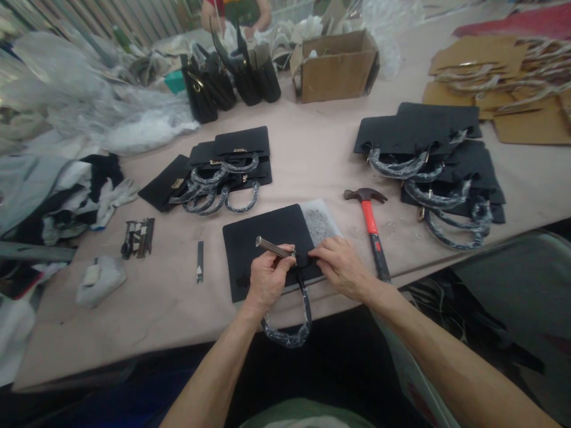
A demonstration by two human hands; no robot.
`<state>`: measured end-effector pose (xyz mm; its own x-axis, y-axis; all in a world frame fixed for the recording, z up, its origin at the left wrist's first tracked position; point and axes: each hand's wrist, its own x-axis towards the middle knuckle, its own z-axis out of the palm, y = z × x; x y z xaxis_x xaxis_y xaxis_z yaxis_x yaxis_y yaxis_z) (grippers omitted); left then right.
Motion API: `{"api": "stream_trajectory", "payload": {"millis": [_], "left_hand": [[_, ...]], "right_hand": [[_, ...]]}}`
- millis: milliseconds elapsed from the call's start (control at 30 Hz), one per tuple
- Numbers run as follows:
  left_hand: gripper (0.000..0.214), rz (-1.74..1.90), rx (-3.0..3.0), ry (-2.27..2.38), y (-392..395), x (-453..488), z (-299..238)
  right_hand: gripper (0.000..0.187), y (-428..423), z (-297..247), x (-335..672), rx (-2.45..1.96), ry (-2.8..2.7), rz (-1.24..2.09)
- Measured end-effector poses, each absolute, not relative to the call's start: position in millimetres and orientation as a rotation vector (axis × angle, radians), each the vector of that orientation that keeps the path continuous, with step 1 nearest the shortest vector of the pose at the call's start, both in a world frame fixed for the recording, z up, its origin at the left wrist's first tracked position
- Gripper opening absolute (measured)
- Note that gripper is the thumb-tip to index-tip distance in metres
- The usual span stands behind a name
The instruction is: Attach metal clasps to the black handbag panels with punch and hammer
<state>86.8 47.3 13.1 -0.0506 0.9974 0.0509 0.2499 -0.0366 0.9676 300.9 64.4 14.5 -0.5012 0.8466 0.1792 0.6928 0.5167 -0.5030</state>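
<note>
A flat black bag panel (263, 241) lies at the table's near edge, its plastic-wrapped handle (292, 333) hanging over the edge. My left hand (266, 279) is closed around a metal punch (272, 246), whose tip points at the panel's lower edge. My right hand (339, 264) presses with pinched fingers on the panel's edge just right of the punch tip. Whether anything sits under those fingers is hidden. A clear bag of small metal parts (319, 223) lies by the panel's far right corner.
A red-handled hammer (371, 223) lies right of my hands. Stacks of black panels with wrapped handles sit mid-left (223, 169) and right (432, 160). A small blade (200, 261) and metal pieces (138, 236) lie left. A cardboard box (336, 65), finished black bags (229, 80) and another person stand behind.
</note>
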Motion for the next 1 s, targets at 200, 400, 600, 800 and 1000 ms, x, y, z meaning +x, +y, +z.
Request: {"api": "stream_trajectory", "payload": {"millis": [200, 400, 600, 800, 1000], "left_hand": [[0.015, 1.162, 1.367, 1.401, 48, 86, 10], [0.015, 1.180, 1.329, 1.381, 50, 88, 12], [0.017, 1.189, 1.289, 1.378, 50, 87, 13], [0.015, 1.190, 1.283, 1.347, 50, 88, 13], [0.015, 1.165, 1.323, 1.344, 51, 91, 16]], "right_hand": [[0.009, 112, 26, 287, -1.385, -2.515, 0.690], [0.023, 125, 38, 282, -1.544, -2.635, 0.691], [0.030, 129, 43, 276, -1.483, -2.828, 0.543], [0.032, 131, 51, 274, -1.420, -2.888, 0.579], [0.027, 139, 57, 275, -1.475, -2.846, 0.733]]}}
